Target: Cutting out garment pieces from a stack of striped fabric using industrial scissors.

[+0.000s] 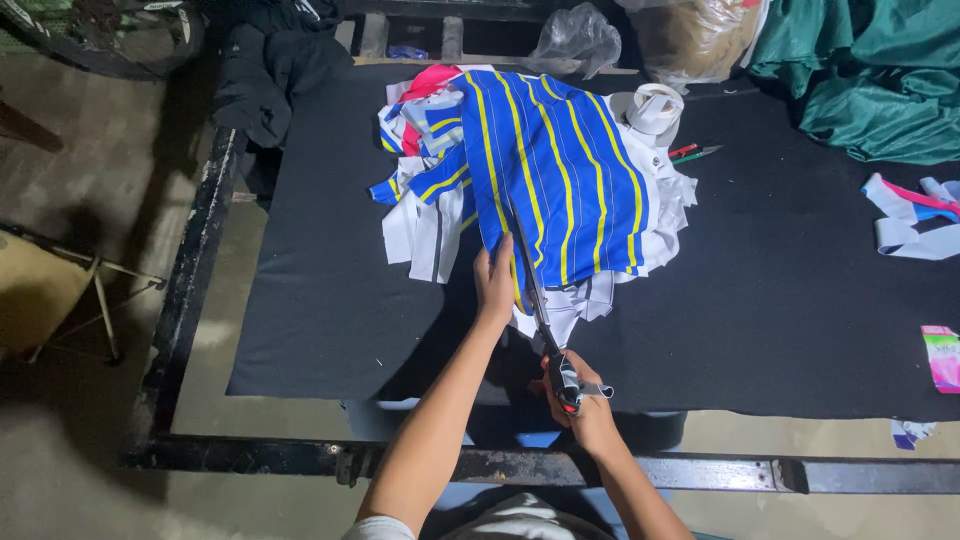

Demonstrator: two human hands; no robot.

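A black-covered table [330, 310] bears a fabric pile [540, 170], tape roll [655, 108] and green cloth [870, 80].

Fabric [560, 170] blue with yellow and white stripes; scraps [425, 235] white, one pink; bench [780, 290] cover black; cloth [880, 80] green; scissors [566, 385] with a red and black handle.

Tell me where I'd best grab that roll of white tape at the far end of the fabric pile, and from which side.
Take the white tape roll by its outer rim, probably from the right or from above. Its left side butts against the blue striped fabric, while the right side faces bare black mat. It seems tilted with its open centre showing, so a finger hooked through the hole could also work.
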